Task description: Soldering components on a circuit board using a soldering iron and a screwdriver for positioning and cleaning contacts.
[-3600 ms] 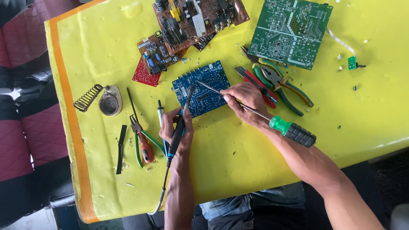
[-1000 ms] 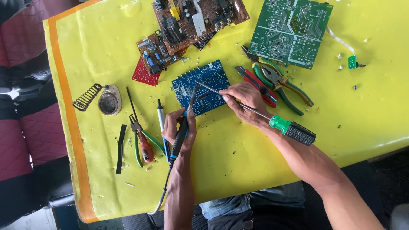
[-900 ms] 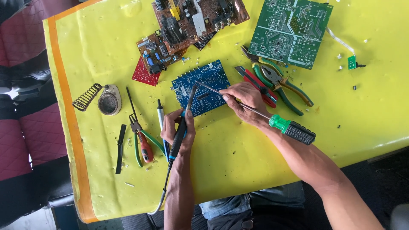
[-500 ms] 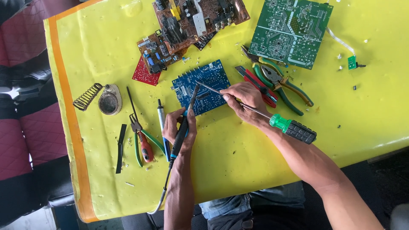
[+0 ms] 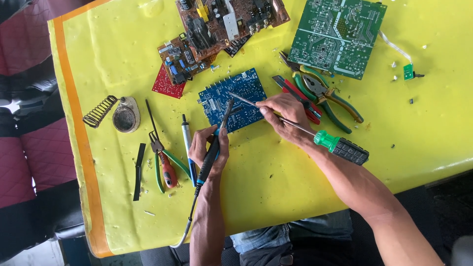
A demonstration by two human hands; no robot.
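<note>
Blue board (image 5: 232, 100): small rectangular circuit board, lying tilted near the middle of the yellow table (image 5: 295, 197), face up, pale tracks and small parts across it. No packages, labels or signs to note; only boards and tools.

Left hand (image 5: 208, 148) just below the board's lower edge, fingers closed round a soldering iron (image 5: 213, 150); dark handle, thin cord trailing off the near table edge, tip on the board's left half. Right hand (image 5: 285, 116) at the board's right edge, fingers pinched on the shaft of a screwdriver (image 5: 315, 135); green and black handle sticks out past the wrist, blade tip rests on the board near its middle.

Boards, five counted: the blue one, a large green board (image 5: 337, 34) top right, a brown board (image 5: 226, 17) packed with parts at top centre, a smaller crowded board (image 5: 183, 58) below it, a red board (image 5: 167, 84) partly under that.

Pliers: green-handled pliers (image 5: 327, 96) right of the blue board, a red-handled tool (image 5: 298, 93) beside them under the right hand.

Left side: coil stand (image 5: 100, 111) touching a round tin (image 5: 126, 116), red-and-green cutters (image 5: 165, 165), a blue pen-like tool (image 5: 187, 145), a black strip (image 5: 139, 170). Small green tab (image 5: 408, 71) on a white lead, far right.
</note>
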